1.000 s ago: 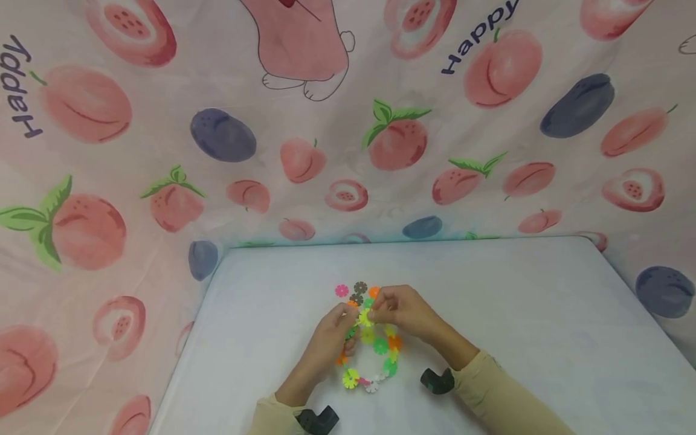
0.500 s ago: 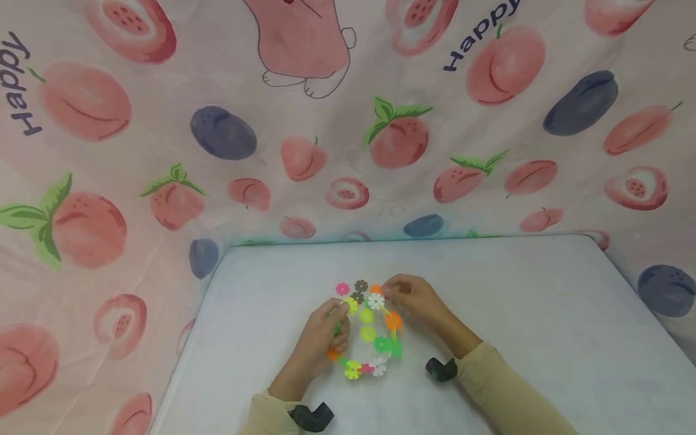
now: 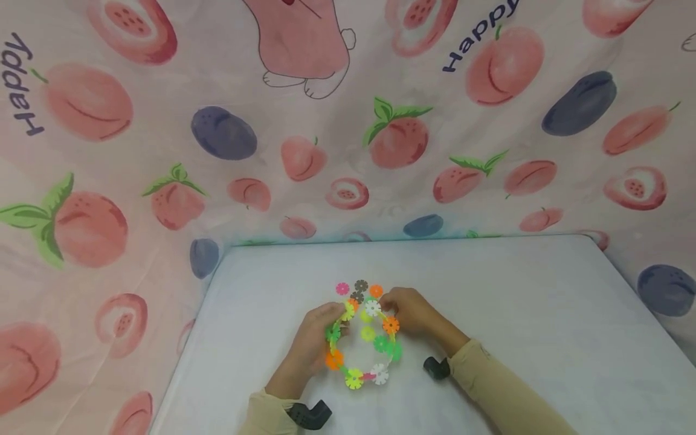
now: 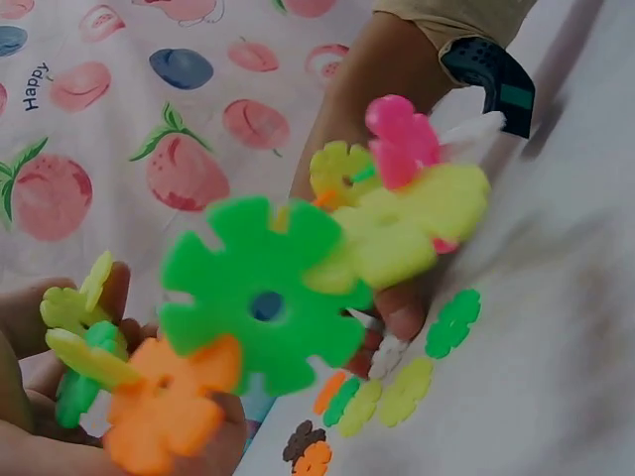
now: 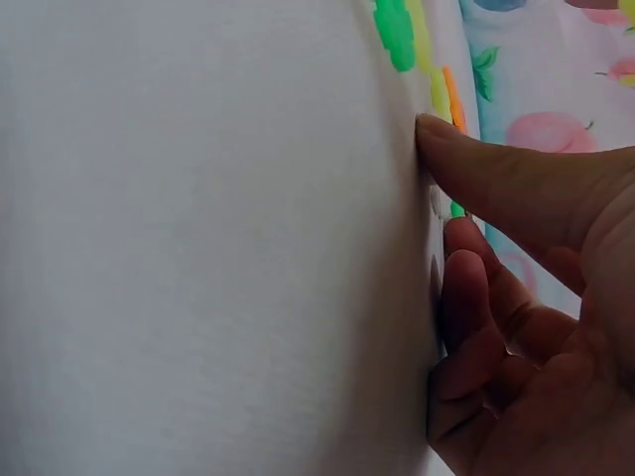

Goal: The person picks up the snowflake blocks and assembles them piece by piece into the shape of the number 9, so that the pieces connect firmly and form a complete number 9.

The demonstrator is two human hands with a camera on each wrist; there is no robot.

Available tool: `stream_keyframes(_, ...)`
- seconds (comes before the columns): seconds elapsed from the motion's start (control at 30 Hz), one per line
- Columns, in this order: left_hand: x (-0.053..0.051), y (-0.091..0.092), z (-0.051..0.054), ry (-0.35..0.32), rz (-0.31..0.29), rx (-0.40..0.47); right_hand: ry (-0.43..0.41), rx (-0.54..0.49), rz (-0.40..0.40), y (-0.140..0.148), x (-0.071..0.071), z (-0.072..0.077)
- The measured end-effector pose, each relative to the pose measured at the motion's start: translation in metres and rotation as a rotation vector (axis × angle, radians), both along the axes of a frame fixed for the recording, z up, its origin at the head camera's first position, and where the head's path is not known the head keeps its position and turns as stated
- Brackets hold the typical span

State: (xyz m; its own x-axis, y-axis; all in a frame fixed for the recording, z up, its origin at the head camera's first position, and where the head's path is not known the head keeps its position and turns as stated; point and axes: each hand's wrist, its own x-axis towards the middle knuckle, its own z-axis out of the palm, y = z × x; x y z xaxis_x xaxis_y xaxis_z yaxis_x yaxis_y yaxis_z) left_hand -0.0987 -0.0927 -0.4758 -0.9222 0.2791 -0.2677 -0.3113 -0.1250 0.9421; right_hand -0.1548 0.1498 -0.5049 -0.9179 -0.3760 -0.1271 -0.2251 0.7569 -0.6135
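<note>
A looped chain of colourful plastic interlocking discs with notched, flower-like rims (image 3: 390, 325) hangs between both hands in the head view. My left hand (image 3: 312, 338) grips its left side, thumb by a yellow disc (image 3: 348, 311). In the left wrist view green (image 4: 268, 297) and orange discs (image 4: 164, 397) lie close to that palm. My right hand (image 3: 410, 311) is at the chain's other end, fingers curled beside a white disc (image 3: 372, 308). In the right wrist view the right thumb (image 5: 496, 169) and fingers sit low by the table; the pinch is mostly hidden.
Loose discs lie on the white table (image 3: 489, 290): pink (image 3: 342, 289), dark grey (image 3: 361, 286) and orange (image 3: 376, 291) ones behind the chain, yellow (image 3: 368, 333) and green ones (image 3: 381, 344) within its loop. A fruit-print cloth (image 3: 304, 157) hangs behind.
A second ago both hands met at a yellow disc. They have since parted, spreading the chain's ends. The left hand shifted left; the right rose, then came down a little.
</note>
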Motion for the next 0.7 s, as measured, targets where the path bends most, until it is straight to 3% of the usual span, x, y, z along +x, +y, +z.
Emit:
stream_keyframes(0.23,0.000,-0.004,-0.003,0.024,0.012,-0.089,-0.045,0.001,-0.009,0.000,-0.002,-0.001)
stream_keyframes(0.47,-0.001,-0.004,-0.008,0.118,0.005,-0.236,-0.052,-0.099,-0.066,0.013,-0.004,-0.002)
stream_keyframes(0.7,-0.004,-0.003,-0.011,0.155,0.003,-0.329,-0.068,-0.151,-0.114,0.023,-0.004,0.001)
